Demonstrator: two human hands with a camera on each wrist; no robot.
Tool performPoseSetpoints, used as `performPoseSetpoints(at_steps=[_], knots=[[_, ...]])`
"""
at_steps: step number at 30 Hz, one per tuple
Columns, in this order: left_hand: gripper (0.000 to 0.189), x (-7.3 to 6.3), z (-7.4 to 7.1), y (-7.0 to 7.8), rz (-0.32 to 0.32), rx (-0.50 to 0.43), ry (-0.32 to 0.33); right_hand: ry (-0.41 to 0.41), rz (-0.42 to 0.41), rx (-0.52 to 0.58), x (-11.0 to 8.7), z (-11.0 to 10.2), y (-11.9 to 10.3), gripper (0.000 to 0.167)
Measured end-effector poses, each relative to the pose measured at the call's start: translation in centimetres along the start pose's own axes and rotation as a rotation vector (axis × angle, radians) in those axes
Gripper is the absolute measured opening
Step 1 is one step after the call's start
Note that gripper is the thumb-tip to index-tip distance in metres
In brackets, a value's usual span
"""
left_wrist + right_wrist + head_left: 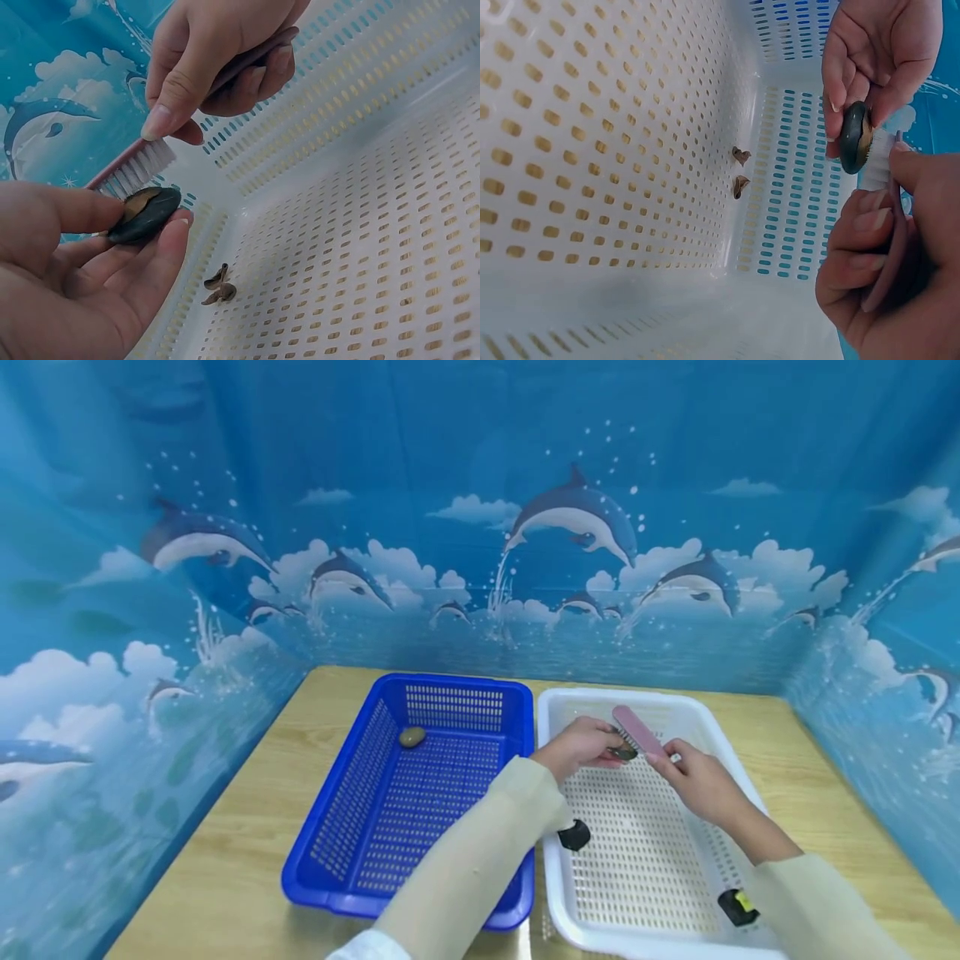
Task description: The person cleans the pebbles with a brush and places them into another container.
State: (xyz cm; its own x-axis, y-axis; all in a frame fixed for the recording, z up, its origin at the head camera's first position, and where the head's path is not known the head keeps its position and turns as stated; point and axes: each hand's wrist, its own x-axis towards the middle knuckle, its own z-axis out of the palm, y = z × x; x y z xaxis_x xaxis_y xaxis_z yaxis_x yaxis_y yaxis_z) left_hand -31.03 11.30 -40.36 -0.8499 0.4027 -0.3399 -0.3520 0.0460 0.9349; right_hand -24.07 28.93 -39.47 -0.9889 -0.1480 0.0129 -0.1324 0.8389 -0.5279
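Over the far part of the white basket [555, 893], my left hand [581, 745] pinches a smooth dark stone [154, 217] between thumb and fingers. A tan, dirt-like patch shows on the stone's upper side. My right hand [701, 781] grips a brush [636, 727] with a pink back and white bristles. In the left wrist view the thumb lies along the brush's back. The bristles [875, 161] meet the stone at its tan patch in the right wrist view. The fingers partly cover the brush handle.
A blue basket [296, 860] stands left of the white one, with a brown stone [412, 737] in its far left corner. Small brown curled bits [740, 155] lie on the white basket's floor. A dolphin-printed curtain [450, 468] surrounds the wooden table [225, 860].
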Motion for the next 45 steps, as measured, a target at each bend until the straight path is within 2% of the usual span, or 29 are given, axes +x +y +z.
performPoseSetpoints(at_steps=[6, 10, 18, 30, 37, 45], knots=[[0.037, -0.07, -0.05, 0.09, -0.020, -0.032, -0.057, 0.005, -0.001, 0.004, -0.02, 0.14, 0.04, 0.048], [0.040, -0.21, -0.14, 0.26, -0.024, -0.045, -0.082, 0.000, -0.004, 0.015, 0.04, 0.17, -0.06, 0.049], [0.037, -0.34, -0.06, 0.25, -0.034, -0.057, -0.084, 0.005, 0.002, 0.018, 0.00, 0.38, -0.02, 0.048], [0.050, -0.23, 0.01, 0.36, -0.012, -0.074, -0.075, 0.043, 0.051, -0.028, 0.00, 0.11, 0.04, 0.052], [0.042, 0.00, -0.13, 0.28, 0.020, -0.100, 0.001, 0.031, 0.072, -0.020, 0.23, 0.29, 0.08, 0.055], [0.038, 0.32, 0.42, 0.13, 0.035, -0.161, 0.149, 0.018, 0.075, -0.009, 0.14, 0.37, 0.21, 0.057]])
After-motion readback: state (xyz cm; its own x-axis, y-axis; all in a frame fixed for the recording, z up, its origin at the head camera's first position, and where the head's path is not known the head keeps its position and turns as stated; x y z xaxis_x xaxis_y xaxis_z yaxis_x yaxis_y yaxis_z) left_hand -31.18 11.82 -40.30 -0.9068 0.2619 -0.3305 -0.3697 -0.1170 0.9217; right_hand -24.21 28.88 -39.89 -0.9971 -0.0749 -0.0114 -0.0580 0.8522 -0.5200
